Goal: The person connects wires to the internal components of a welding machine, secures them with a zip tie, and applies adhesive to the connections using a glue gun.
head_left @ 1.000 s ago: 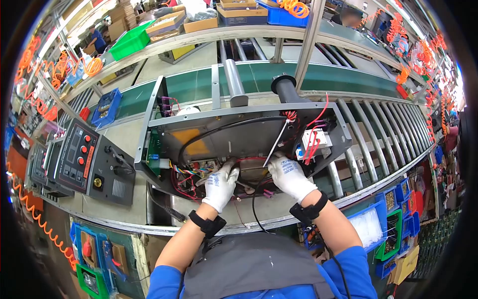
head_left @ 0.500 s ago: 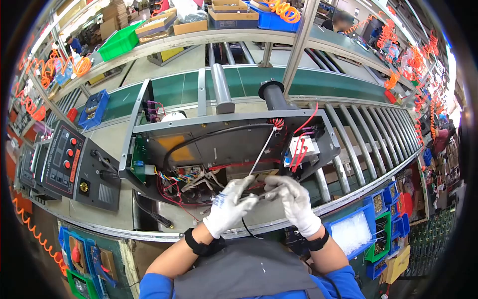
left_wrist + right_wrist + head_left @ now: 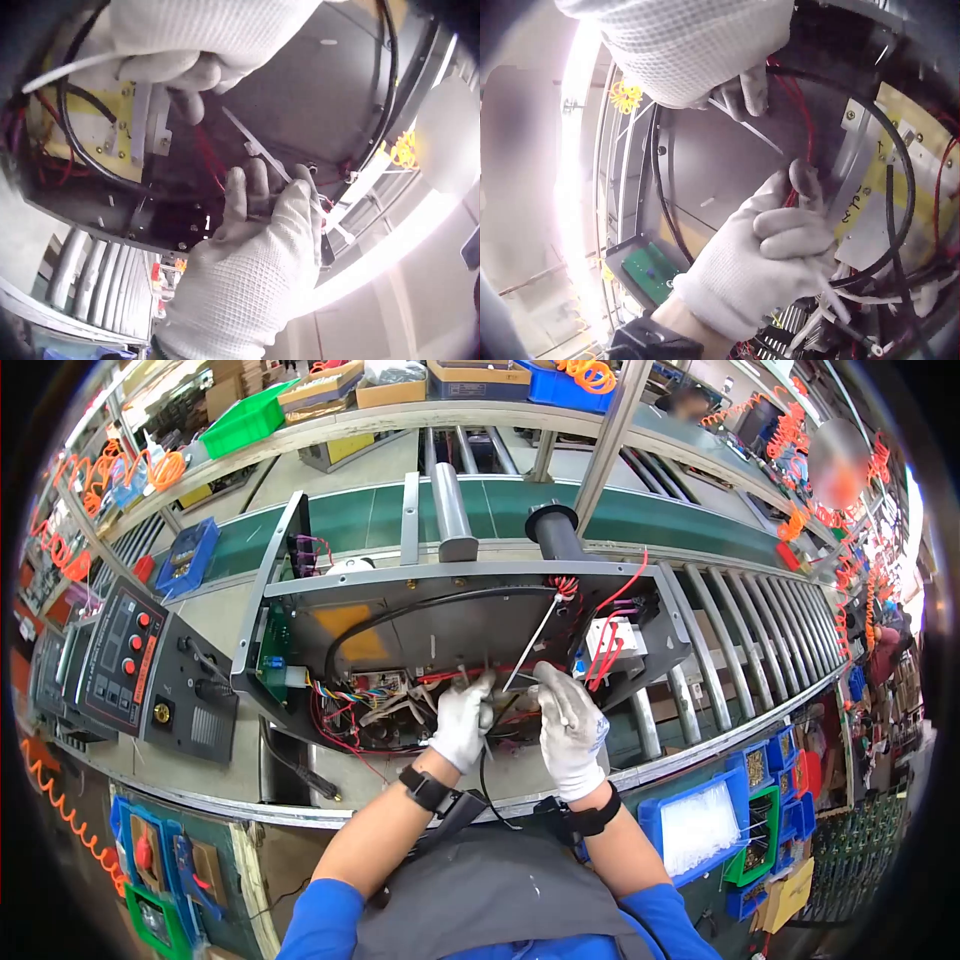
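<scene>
Both hands wear white gloves with grey fingertips and work low inside an open dark metal housing. My left hand grips a white cable tie, its strip sticking out below the curled fingers in the right wrist view. To the right, my right hand pinches another white cable tie, whose end points toward the left fingertips. Close by run red wires. Another long white tie hangs from a red wire bundle at the housing's upper edge.
A black cable curves along the housing's inner panel. Colored wires crowd the lower left. A control panel stands left, with rollers to the right. A blue bin of white ties sits front right.
Both hands drew back together in front of the housing, then went forward into it again. They are now farther apart than half a second ago, and the right hand has turned.
</scene>
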Tool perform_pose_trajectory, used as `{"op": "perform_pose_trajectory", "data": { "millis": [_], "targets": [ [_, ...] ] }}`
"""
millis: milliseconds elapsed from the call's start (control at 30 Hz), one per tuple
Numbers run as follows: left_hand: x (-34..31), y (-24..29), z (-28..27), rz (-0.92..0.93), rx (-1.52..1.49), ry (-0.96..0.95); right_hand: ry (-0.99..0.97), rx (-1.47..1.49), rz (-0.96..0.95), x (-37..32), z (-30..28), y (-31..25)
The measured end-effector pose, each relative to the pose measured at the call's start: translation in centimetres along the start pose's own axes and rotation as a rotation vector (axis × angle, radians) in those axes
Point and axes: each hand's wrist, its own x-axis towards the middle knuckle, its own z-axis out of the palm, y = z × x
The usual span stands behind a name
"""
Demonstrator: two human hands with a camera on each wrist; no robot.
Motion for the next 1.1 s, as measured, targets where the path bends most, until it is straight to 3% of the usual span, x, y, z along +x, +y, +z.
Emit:
{"op": "perform_pose_trajectory", "data": {
  "millis": [33, 133, 333, 467, 533, 700, 833, 1000, 1100],
  "targets": [
    [0.2, -0.2, 0.2, -0.043, -0.164, 0.03, -0.015, 0.1, 0.108, -0.1, 0.2, 0.1],
    [0.1, -0.8, 0.7, 0.015, -0.243, 0.146, -0.021, 0.117, 0.041, 0.3, 0.4, 0.2],
    [0.1, -0.6, 0.7, 0.03, -0.239, 0.153, -0.14, -0.003, 0.065, 0.9, 0.6, 0.6],
    [0.6, -1.3, 0.5, 0.057, -0.332, 0.084, -0.091, -0.048, -0.009, 0.7, 1.1, 1.3],
    [0.6, -1.1, 1.6, 0.034, -0.385, 0.181, -0.099, -0.01, 0.044, 0.7, 1.1, 1.3],
    [-0.1, 0.1, 2.4, -0.009, -0.373, 0.242, -0.07, 0.173, 0.109, 0.5, 0.5, 1.3],
    [-0.6, -0.9, 0.9, 0.007, -0.178, 0.147, -0.113, -0.016, 0.067, 0.8, 0.2, 0.9],
    [-0.9, -0.7, 0.8, 0.051, -0.111, 0.172, -0.126, 0.092, 0.128, 0.8, 1.0, 1.3],
    [-0.3, -1.1, 0.5, 0.047, -0.091, 0.162, -0.122, 0.131, 0.047, 0.8, 1.2, 1.9]
  ]
}}
